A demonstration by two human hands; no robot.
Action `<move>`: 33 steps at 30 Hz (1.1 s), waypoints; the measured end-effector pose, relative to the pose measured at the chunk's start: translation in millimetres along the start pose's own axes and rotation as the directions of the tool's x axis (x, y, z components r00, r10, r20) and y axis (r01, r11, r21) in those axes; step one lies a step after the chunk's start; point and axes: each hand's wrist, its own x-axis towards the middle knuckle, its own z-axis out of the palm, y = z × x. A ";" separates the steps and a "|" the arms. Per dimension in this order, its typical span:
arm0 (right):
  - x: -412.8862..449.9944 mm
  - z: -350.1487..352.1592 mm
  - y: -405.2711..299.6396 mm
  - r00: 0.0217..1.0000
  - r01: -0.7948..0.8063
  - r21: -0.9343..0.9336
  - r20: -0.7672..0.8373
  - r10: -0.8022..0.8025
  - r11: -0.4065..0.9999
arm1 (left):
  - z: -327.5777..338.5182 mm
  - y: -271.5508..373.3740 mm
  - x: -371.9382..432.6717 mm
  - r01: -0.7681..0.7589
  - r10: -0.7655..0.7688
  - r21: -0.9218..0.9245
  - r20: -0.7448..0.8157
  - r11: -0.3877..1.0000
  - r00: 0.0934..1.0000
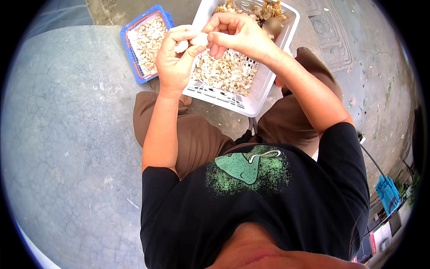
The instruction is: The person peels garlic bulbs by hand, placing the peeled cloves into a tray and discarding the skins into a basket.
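Note:
My left hand (173, 62) pinches a whitish piece (199, 39), which looks like a garlic clove, between thumb and fingers. A second pale piece (181, 46) sits inside the same hand, near the curled fingers. Thumb and forefinger of my right hand (237, 33) close on the right end of the first piece. Both hands are raised over a white plastic basket (258, 101) with slotted walls. Loose pale husks and pieces (226, 72) cover much of its bottom. Dry brown husky clumps (271, 10) lie at its far end, partly hidden by my right hand.
To the left, a smaller blue plastic basket (139, 76) holds many pale cloves (149, 43). The white basket stands between my knees, in brown trousers (201, 138). Cracked grey concrete (74, 134) spreads on the left. A blue object (388, 195) is far right.

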 end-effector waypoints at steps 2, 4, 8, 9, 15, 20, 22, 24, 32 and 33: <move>-0.7 -0.5 2.0 1.000 -0.015 0.057 0.004 0.015 0.998 | 0.8 0.0 0.3 -0.011 0.011 0.014 -0.004 1.000 1.000; -0.1 3.8 2.4 1.000 -0.016 0.147 0.001 0.016 0.989 | 0.5 0.4 0.7 -0.023 0.024 0.028 -0.011 0.999 1.000; 7.8 7.2 11.6 1.000 -0.012 0.204 0.026 0.007 0.979 | 1.2 -1.4 4.5 -0.049 0.054 0.127 -0.039 0.991 0.998; 10.9 5.3 13.5 0.999 -0.013 0.198 0.038 0.005 0.980 | 3.9 -2.5 5.1 -0.035 0.040 0.092 -0.052 0.995 0.998; 43.2 -13.3 18.6 0.995 -0.064 -0.895 -0.090 -0.038 0.442 | 0.8 -36.1 -14.6 0.352 -0.601 -0.724 -0.108 0.594 0.792; 69.0 26.3 25.1 0.993 -0.104 -0.777 -0.119 0.017 0.621 | 16.0 -42.6 -40.3 0.530 -0.762 -0.731 0.021 0.431 0.647; 74.4 44.4 14.6 0.985 0.018 -0.421 -0.149 -0.089 0.907 | 16.8 -32.8 -35.7 0.494 -0.736 -0.741 0.000 0.455 0.677; 76.3 46.0 10.2 0.973 0.041 -0.430 -0.188 -0.134 0.902 | 11.2 -29.4 -31.4 0.453 -0.679 -0.749 0.005 0.484 0.734; 61.4 35.8 9.2 0.980 0.117 -0.534 -0.073 -0.183 0.838 | -16.3 -21.2 -20.7 0.340 -0.585 -0.748 -0.079 0.570 0.807; 59.7 31.9 7.7 0.977 0.186 -0.584 0.027 -0.210 0.790 | -16.1 -20.0 -17.3 0.339 -0.585 -0.749 -0.079 0.569 0.807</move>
